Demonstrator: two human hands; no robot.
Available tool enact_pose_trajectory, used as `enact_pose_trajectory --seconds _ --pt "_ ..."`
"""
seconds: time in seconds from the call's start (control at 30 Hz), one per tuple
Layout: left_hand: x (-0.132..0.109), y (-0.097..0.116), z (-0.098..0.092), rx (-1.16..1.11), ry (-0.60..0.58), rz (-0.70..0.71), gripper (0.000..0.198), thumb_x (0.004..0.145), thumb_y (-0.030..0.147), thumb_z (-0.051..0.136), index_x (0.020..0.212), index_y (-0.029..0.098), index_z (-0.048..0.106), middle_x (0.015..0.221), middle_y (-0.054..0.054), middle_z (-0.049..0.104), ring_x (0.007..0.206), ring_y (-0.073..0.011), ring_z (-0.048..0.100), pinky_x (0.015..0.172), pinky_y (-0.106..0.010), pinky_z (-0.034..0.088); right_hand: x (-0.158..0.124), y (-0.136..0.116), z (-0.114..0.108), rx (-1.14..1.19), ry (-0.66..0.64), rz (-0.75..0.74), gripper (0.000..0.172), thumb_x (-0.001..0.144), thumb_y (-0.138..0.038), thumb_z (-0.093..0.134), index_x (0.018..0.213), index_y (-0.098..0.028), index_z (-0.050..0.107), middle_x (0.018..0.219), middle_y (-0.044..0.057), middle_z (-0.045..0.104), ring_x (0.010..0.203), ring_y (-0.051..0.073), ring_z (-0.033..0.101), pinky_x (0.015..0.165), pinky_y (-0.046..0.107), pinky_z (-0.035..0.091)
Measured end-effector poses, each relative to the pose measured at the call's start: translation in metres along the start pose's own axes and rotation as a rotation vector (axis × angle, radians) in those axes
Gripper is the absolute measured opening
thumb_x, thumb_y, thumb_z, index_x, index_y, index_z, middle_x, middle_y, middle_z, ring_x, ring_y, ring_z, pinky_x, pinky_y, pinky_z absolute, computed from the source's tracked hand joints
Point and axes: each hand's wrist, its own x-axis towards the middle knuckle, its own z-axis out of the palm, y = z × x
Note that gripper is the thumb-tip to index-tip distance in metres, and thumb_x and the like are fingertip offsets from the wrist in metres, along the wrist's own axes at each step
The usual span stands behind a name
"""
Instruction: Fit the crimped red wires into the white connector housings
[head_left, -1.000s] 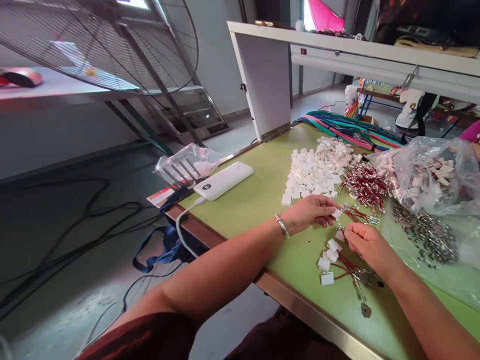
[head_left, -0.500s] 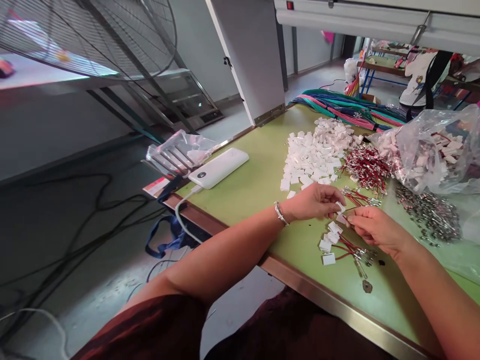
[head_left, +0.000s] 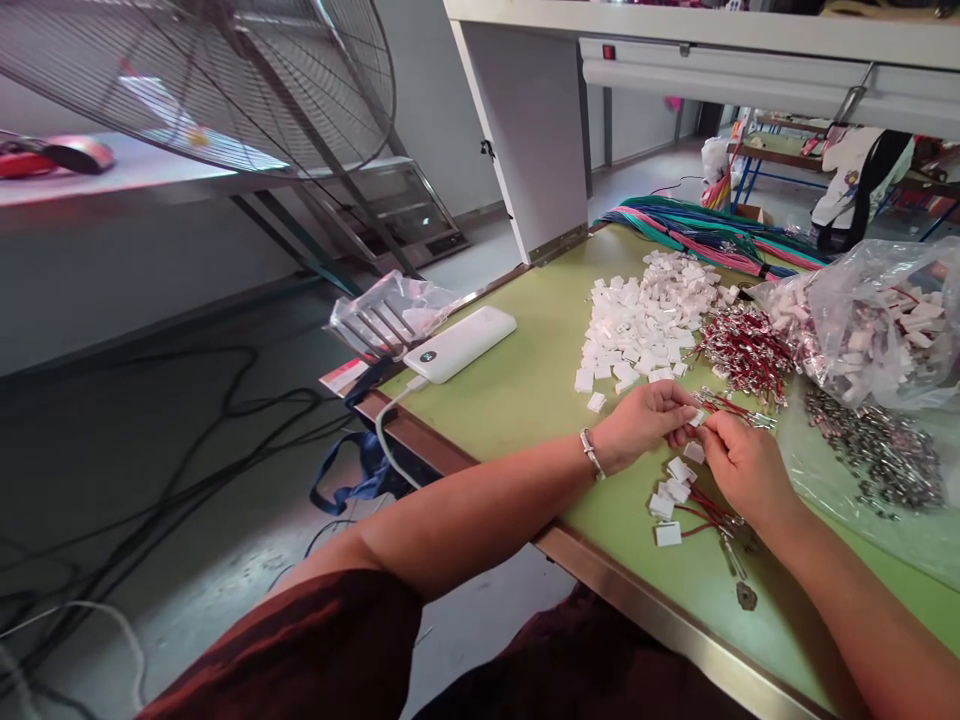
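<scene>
A small white connector housing is pinched between the thumb and fingers of my left hand. My right hand meets it from the right, with thumb and finger closed at the housing. A red wire showed at those fingertips a moment ago; now the fingers mostly hide it. Just under the hands lies another white housing. Nearer the table edge is a small pile of white housings on red wires with bare metal terminals. Behind my fingers lie several loose red wires with terminals.
Loose white housings spread across the green table. Beside them are a heap of red wires, a clear bag of housings and metal terminals on plastic. A white power bank lies left, its cable over the edge.
The view has shifted, so the scene sits slightly lower and to the right. My hands have come closer together, and my right fingertips have moved up to the housing held by my left.
</scene>
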Motion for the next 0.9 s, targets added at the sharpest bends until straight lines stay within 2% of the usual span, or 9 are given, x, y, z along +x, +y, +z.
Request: enact_pose_trajectory --seconds 0.13,0.2,0.27,0.33,0.4,0.47,0.57,0.7,0.9 --pt "0.001 0.014 -0.005 0.093 -0.098 0.008 0.006 0.088 0.019 0.059 0.086 0.015 0.056 0.06 0.003 0.058 0.05 -0.0059 0.052 0.052 -0.02 0.041 0.002 0.002 -0.007 0.098 -0.014 0.017 0.026 0.091 -0.034 0.041 0.072 -0.021 0.053 0.056 -0.002 0.051 0.053 0.014 0.044 0.056 0.026 0.032" --pt "0.0 0.028 -0.017 0.258 -0.092 0.044 0.014 0.089 0.024 0.059 0.1 0.016 0.059 0.062 0.003 0.057 0.053 -0.0078 0.052 0.053 -0.022 0.041 0.002 0.003 -0.015 0.161 -0.065 0.041 0.027 0.091 -0.036 0.044 0.071 -0.021 0.056 0.058 -0.002 0.053 0.055 0.013 0.046 0.057 0.026 0.035" --pt "-0.002 0.044 -0.037 0.528 0.141 0.11 0.023 0.086 0.028 0.063 0.107 0.018 0.06 0.066 0.002 0.057 0.055 -0.0089 0.049 0.054 -0.022 0.037 0.001 0.003 -0.024 0.196 -0.169 0.052 0.028 0.089 -0.037 0.049 0.069 -0.021 0.06 0.063 -0.001 0.057 0.06 0.014 0.05 0.06 0.026 0.038" --pt "-0.007 0.058 -0.058 0.833 0.432 0.103 0.016 0.082 0.032 0.067 0.087 0.017 0.063 0.061 0.001 0.056 0.057 -0.0115 0.049 0.056 -0.024 0.034 0.0 0.003 -0.03 0.194 -0.322 0.033 0.028 0.087 -0.038 0.053 0.069 -0.021 0.065 0.067 0.0 0.061 0.065 0.015 0.054 0.062 0.027 0.04" --pt "-0.015 0.068 -0.074 1.055 0.5 0.036 0.026 0.082 0.038 0.064 0.067 0.017 0.059 0.054 0.0 0.052 0.057 -0.0136 0.049 0.056 -0.026 0.032 -0.001 0.005 -0.034 0.165 -0.454 -0.001 0.028 0.087 -0.04 0.054 0.072 -0.022 0.069 0.071 0.001 0.065 0.068 0.016 0.058 0.063 0.028 0.042" --pt "-0.021 0.071 -0.081 1.21 0.453 -0.054 0.036 0.082 0.043 0.063 0.057 0.018 0.054 0.049 -0.001 0.049 0.055 -0.0149 0.05 0.055 -0.027 0.03 -0.001 0.01 -0.033 0.106 -0.447 -0.009 0.028 0.089 -0.039 0.052 0.079 -0.022 0.072 0.077 0.002 0.068 0.072 0.017 0.061 0.066 0.029 0.044" --pt "-0.023 0.064 -0.077 1.409 0.322 -0.165 0.042 0.079 0.049 0.064 0.054 0.017 0.054 0.051 -0.004 0.051 0.058 -0.0179 0.054 0.052 -0.027 0.03 0.002 0.024 -0.029 -0.106 -0.238 0.024 0.023 0.089 -0.029 0.05 0.091 -0.022 0.072 0.094 0.005 0.07 0.077 0.018 0.063 0.069 0.031 0.045" --pt "-0.016 0.05 -0.066 1.584 0.204 -0.256 0.025 0.08 0.036 0.065 0.072 0.013 0.065 0.073 -0.011 0.065 0.074 -0.0238 0.064 0.056 -0.027 0.038 0.004 0.036 -0.017 -0.413 -0.187 -0.033 0.02 0.09 -0.024 0.051 0.097 -0.023 0.07 0.099 0.005 0.067 0.076 0.018 0.062 0.06 0.029 0.041" --pt "-0.013 0.044 -0.061 1.596 0.113 -0.146 0.017 0.081 0.023 0.063 0.095 0.014 0.067 0.099 -0.011 0.068 0.091 -0.0248 0.064 0.071 -0.029 0.047 0.004 0.037 0.003 -0.504 -0.158 -0.153 0.025 0.092 -0.015 0.042 0.082 -0.022 0.063 0.091 0.007 0.063 0.076 0.018 0.059 0.058 0.028 0.038"
